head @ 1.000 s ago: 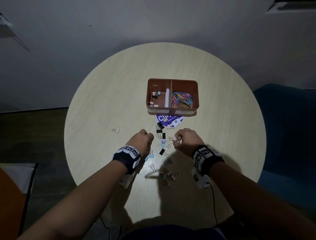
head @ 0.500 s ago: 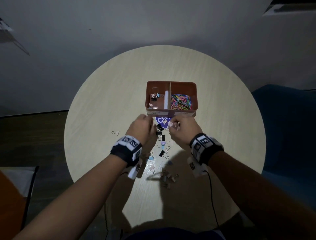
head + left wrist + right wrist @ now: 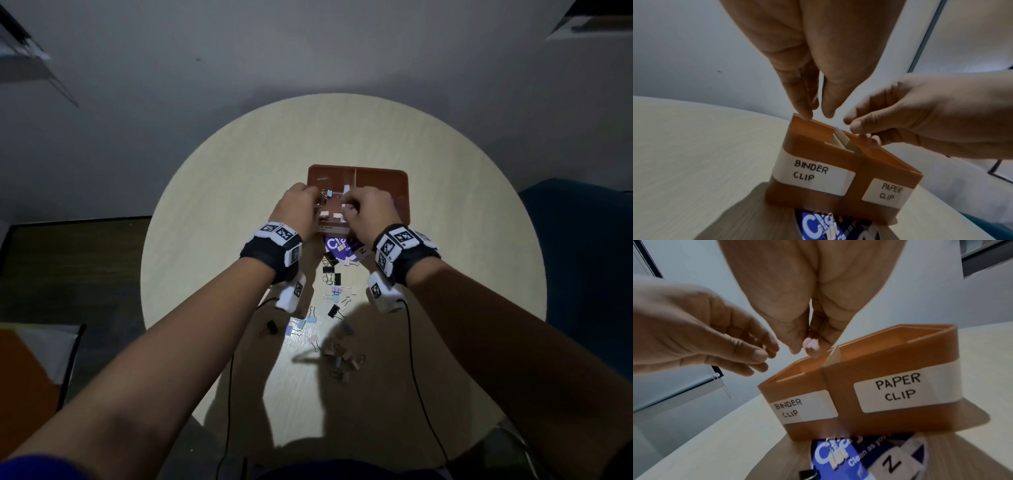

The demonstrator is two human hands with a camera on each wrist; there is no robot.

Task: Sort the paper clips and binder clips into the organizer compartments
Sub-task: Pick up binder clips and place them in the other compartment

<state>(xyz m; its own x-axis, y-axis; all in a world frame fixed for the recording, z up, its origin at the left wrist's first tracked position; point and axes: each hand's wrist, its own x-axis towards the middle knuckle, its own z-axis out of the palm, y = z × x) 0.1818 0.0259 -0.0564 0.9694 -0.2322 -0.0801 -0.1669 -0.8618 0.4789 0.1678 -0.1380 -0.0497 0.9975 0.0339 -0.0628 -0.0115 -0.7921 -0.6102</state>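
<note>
The brown organizer (image 3: 376,178) stands mid-table, labelled BINDER CLIP (image 3: 812,173) on its left compartment and PAPER CLIP (image 3: 898,389) on its right. Both hands hover over the left compartment. My right hand (image 3: 346,205) pinches a pale pink binder clip (image 3: 811,344) just above the rim beside the divider. My left hand (image 3: 817,113) points its fingers down at the rim with a small gap and nothing showing between them. A blue clip (image 3: 329,193) and pink clips (image 3: 323,214) lie inside that compartment. The right hand hides the paper-clip side in the head view.
Loose binder clips (image 3: 334,298) in black, blue, lilac and tan are scattered on the round table (image 3: 212,240) between my forearms. A purple printed card (image 3: 337,246) lies against the organizer's front. Wrist cables trail toward me. A blue chair (image 3: 582,257) stands at the right.
Both hands have moved forward from the loose clips to above the organizer's left compartment. The right hand carried the pale clip along. The left hand's fingers have straightened.
</note>
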